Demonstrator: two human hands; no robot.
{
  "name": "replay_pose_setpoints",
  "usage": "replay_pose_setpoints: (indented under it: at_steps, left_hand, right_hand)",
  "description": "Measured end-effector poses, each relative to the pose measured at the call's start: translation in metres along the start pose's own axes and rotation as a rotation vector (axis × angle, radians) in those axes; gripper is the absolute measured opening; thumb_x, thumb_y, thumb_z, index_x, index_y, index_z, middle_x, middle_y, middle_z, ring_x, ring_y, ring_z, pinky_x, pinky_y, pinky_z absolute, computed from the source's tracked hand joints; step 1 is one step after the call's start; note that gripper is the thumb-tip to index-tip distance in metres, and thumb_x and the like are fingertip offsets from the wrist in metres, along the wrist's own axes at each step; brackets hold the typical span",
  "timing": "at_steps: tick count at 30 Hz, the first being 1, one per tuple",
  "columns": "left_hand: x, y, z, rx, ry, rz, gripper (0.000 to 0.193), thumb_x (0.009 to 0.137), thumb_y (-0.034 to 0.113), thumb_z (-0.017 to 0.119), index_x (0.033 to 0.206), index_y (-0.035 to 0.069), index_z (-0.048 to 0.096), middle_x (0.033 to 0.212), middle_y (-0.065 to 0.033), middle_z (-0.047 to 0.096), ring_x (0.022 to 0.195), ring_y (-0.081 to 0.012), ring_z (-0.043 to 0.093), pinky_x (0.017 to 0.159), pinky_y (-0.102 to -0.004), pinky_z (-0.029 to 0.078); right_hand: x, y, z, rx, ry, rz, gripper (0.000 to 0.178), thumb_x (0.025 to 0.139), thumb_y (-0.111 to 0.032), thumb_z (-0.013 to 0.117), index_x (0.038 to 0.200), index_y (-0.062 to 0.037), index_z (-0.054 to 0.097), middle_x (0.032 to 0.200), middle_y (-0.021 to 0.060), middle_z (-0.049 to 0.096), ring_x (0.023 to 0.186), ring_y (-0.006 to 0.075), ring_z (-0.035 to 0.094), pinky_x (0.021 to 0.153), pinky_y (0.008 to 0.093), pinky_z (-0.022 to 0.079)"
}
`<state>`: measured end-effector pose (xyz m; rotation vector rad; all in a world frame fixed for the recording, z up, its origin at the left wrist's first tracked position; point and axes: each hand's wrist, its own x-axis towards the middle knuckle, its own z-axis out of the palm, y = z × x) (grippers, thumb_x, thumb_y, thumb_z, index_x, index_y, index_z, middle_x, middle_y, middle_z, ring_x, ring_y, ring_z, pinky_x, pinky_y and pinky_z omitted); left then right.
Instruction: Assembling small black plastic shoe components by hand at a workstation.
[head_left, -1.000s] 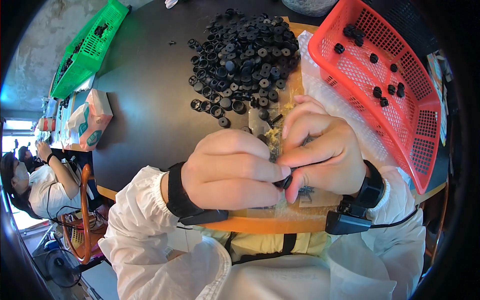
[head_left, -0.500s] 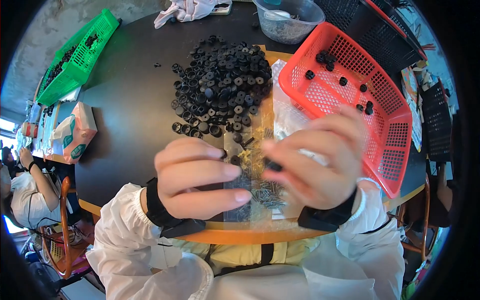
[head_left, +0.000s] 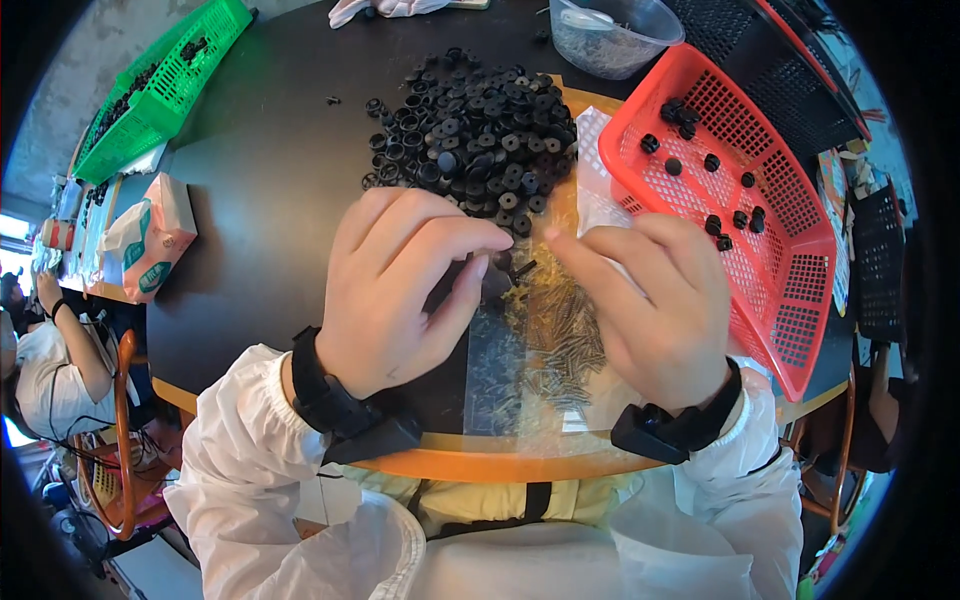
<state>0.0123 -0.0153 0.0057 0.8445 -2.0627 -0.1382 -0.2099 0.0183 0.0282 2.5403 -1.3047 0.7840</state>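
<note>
My left hand (head_left: 395, 285) is by the near edge of a heap of black round plastic caps (head_left: 480, 140). Its thumb and index finger are closed in a pinch, with something dark at the tips that I cannot make out. My right hand (head_left: 660, 300) hovers over a pile of small metal screws (head_left: 565, 345), index finger stretched out and the other fingers loosely bent. Nothing shows in it, though its palm side is hidden. A small black pin-like piece (head_left: 525, 269) lies between the hands on a clear plastic sheet (head_left: 490, 390).
To the right stands a red plastic basket (head_left: 620, 150) holding several black pieces. Behind it are a clear tub (head_left: 615, 45) and black baskets (head_left: 740, 60). A green basket (head_left: 165, 115) and a tissue pack (head_left: 160, 240) sit at left. Another person (head_left: 70, 370) sits far left.
My right hand has let go of a black piece, and more black pieces lie in the red basket. My left hand has moved up to the heap. The view has shifted slightly.
</note>
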Motion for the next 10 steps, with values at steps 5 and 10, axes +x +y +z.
replay_pose_setpoints:
  at_steps: [5, 10]
  left_hand:
    - [-0.002, -0.006, 0.002, 0.051, -0.146, -0.005, 0.025, 0.067, -0.002, 0.073, 0.088, 0.010, 0.067, 0.082, -0.0026, 0.058, 0.077, -0.0224, 0.054, 0.070, -0.0330, 0.042]
    - [-0.005, -0.011, 0.002, 0.057, -0.187, -0.004, 0.028, 0.067, 0.000, 0.075, 0.091, 0.013, 0.068, 0.084, -0.0033, 0.058, 0.080, -0.0229, 0.055, 0.072, -0.0341, 0.043]
  right_hand:
    - [0.000, 0.011, 0.019, 0.046, -0.118, -0.143, 0.030, 0.071, -0.013, 0.061, 0.099, -0.0074, 0.069, 0.098, 0.0023, 0.063, 0.095, 0.0207, 0.056, 0.085, 0.0357, 0.045]
    - [0.001, 0.004, 0.029, 0.078, -0.141, -0.117, 0.029, 0.072, -0.012, 0.061, 0.099, -0.0091, 0.069, 0.100, 0.0030, 0.063, 0.098, 0.0211, 0.056, 0.088, 0.0365, 0.044]
